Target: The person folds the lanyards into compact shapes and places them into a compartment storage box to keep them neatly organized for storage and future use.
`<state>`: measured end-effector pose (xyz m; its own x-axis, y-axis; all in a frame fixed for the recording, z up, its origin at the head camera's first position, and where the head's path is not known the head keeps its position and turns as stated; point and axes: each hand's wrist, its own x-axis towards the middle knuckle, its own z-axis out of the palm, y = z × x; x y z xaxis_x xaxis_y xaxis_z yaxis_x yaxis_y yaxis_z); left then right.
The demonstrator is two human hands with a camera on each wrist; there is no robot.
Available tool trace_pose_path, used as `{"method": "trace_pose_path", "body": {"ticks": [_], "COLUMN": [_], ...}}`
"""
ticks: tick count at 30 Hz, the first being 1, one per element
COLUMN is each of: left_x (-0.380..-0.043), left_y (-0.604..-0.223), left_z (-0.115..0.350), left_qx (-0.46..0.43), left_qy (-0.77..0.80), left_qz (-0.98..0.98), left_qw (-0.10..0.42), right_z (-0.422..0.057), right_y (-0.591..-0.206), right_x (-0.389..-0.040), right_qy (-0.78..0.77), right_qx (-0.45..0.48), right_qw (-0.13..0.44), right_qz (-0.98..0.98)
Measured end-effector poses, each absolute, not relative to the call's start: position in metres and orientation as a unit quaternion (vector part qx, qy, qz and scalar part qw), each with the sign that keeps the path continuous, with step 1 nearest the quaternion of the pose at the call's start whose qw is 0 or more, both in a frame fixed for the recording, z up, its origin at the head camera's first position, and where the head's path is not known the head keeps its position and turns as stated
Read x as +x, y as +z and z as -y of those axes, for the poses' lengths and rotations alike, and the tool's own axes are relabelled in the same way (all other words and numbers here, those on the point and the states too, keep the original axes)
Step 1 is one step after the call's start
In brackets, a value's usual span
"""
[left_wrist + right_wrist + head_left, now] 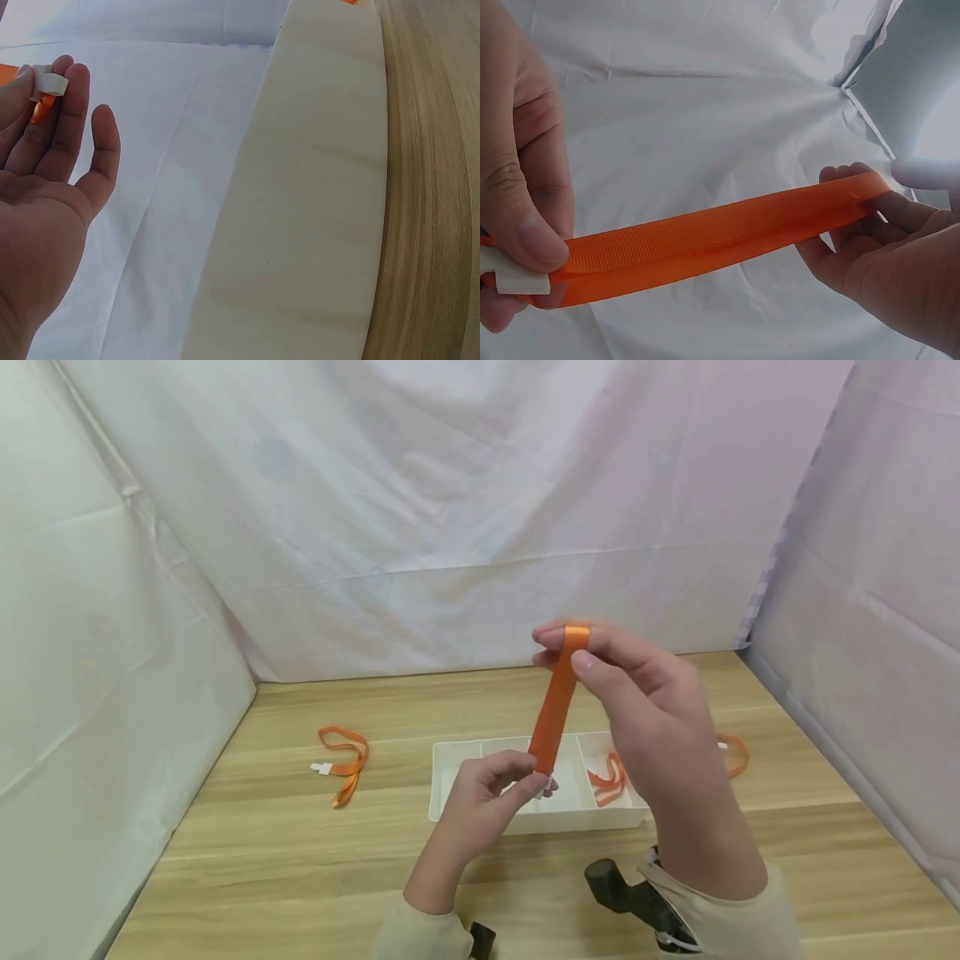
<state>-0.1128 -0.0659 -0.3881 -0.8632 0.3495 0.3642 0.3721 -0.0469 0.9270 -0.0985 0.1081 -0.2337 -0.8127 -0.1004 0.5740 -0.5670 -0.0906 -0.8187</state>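
Note:
An orange lanyard (553, 710) is stretched in a folded band between my two hands, above the white tray. Its lower end, beside a white plastic clip (523, 274), is pinched between the thumb and fingers of my left hand (491, 793). At the upper end, my right hand (645, 710) holds the loop, which passes round its fingers with the thumb close to the band. In the left wrist view, the clip juts out past the left fingertips, and that hand's little finger stands away from the lanyard.
The white divided tray (573, 821) stands on the wooden table (247, 860), with orange lanyards (611, 781) in its right compartment. Another orange lanyard (348, 768) lies to the left, and an orange loop (741, 756) shows at the right, partly behind my right hand. White cloth walls surround the table.

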Motion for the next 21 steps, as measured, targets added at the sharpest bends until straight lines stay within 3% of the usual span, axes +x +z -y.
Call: {"method": "trace_pose_path", "body": {"ticks": [13,21], "left_x": [-0.114,-0.118], "left_y": [-0.389,-0.372], "left_z": [0.066,0.062], "left_qx": [-0.306,-0.353], "left_qy": [-0.625,-0.605], "left_qz": [0.717,0.697], "left_qw": [0.053,0.154], "right_z": [-0.105,-0.102], "right_y": [-0.237,-0.244], "right_x": [-0.105,-0.109], "right_qy": [0.71,0.704], "right_qx": [0.241,0.24], "right_qw": [0.182,0.167], "right_qz": [0.636,0.647]}}
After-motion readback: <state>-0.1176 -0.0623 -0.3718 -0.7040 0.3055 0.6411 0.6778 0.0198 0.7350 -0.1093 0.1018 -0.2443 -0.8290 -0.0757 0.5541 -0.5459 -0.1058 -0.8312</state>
